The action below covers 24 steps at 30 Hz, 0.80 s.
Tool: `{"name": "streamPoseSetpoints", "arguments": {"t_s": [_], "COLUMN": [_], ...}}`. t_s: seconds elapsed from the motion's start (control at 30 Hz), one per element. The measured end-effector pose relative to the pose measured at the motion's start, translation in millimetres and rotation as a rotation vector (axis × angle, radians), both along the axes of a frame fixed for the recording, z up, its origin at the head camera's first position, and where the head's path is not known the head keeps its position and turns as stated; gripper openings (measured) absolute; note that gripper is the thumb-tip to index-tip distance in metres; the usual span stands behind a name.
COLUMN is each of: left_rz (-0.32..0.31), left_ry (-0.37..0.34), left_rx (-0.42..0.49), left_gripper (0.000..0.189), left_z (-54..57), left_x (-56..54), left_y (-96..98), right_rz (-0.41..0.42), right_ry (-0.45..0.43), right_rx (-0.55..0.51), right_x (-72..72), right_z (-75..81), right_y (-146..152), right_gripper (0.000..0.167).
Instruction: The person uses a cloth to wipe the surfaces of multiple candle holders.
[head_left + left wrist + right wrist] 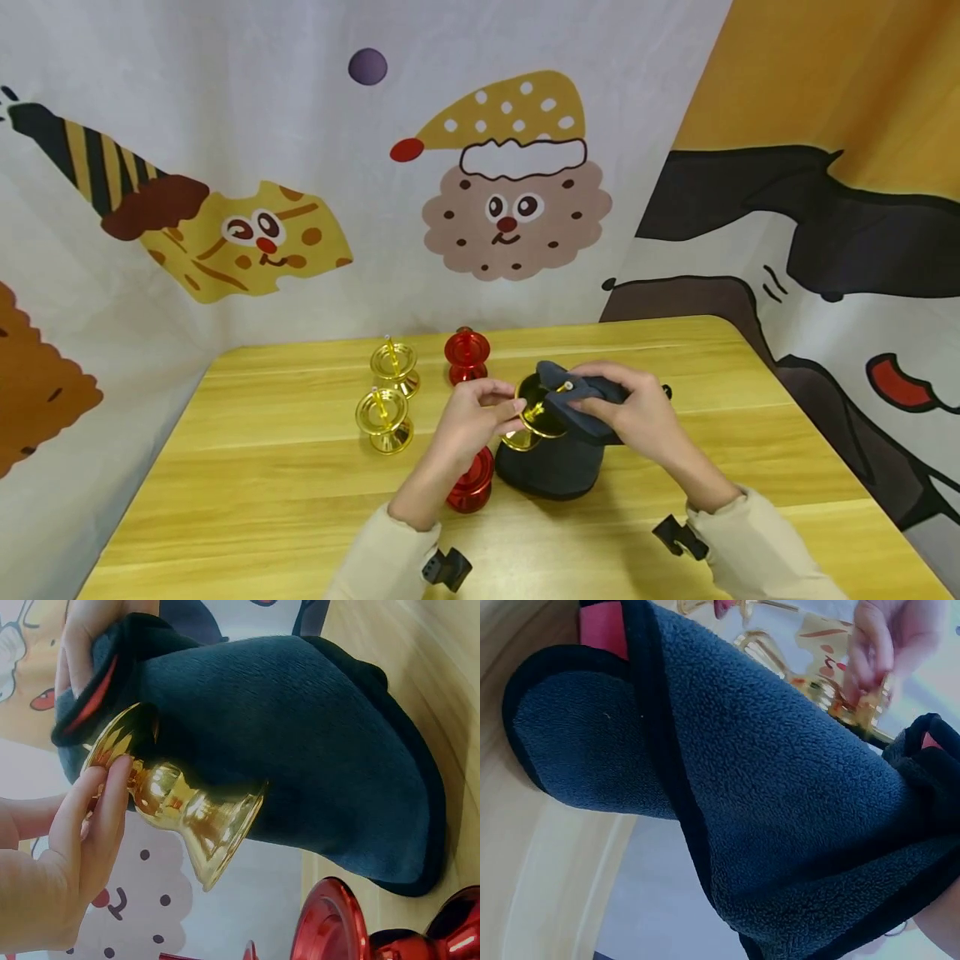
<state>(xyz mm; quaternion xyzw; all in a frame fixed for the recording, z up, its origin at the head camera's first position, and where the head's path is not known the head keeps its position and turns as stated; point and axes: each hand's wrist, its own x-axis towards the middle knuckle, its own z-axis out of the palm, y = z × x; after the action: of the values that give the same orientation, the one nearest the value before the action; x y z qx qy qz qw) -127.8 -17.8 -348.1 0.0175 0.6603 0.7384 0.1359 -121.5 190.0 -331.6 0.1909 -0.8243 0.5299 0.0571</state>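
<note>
My left hand (467, 421) pinches the rim of a shiny gold candle holder (169, 795), which is tilted off the table. It has a shallow cup with a thin upright spike in it, a narrow stem and a flared base. A dark blue-grey cloth (551, 471) with a black edge is bunched in my right hand (647, 412). Part of the cloth lies over the cup's right side; the rest hangs down to the tabletop. In the right wrist view the cloth (780, 757) hides most of the holder, and my left hand (892, 637) shows behind it.
Two gold candle holders (384, 412) stand on the left of the wooden table (262, 492). One red holder (467, 350) is at the back, another red one (472, 483) beneath my left wrist. A cartoon-printed curtain (300, 100) hangs behind the table.
</note>
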Motion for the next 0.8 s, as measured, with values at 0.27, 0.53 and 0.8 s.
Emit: {"name": "streamPoseSetpoints", "arguments": {"t_s": [0.27, 0.53, 0.8], "left_rz": [-0.055, -0.127, -0.128], "left_ry": [-0.014, 0.006, 0.004], "left_rx": [0.085, 0.068, 0.053], "left_gripper": [0.025, 0.027, 0.026], "left_z": [1.5, 6.2, 2.7], "left_x": [-1.6, -0.7, 0.3], "left_y": [-6.0, -4.0, -4.6], "right_rz": [0.02, 0.147, 0.17], "right_ry": [0.047, 0.258, 0.278], "right_rx": [-0.01, 0.121, 0.19], "right_x": [-0.7, -4.6, -6.6], "right_z": [8.7, -7.2, -15.8], "right_y": [10, -1, -7], "right_gripper": [0.028, 0.037, 0.043]}}
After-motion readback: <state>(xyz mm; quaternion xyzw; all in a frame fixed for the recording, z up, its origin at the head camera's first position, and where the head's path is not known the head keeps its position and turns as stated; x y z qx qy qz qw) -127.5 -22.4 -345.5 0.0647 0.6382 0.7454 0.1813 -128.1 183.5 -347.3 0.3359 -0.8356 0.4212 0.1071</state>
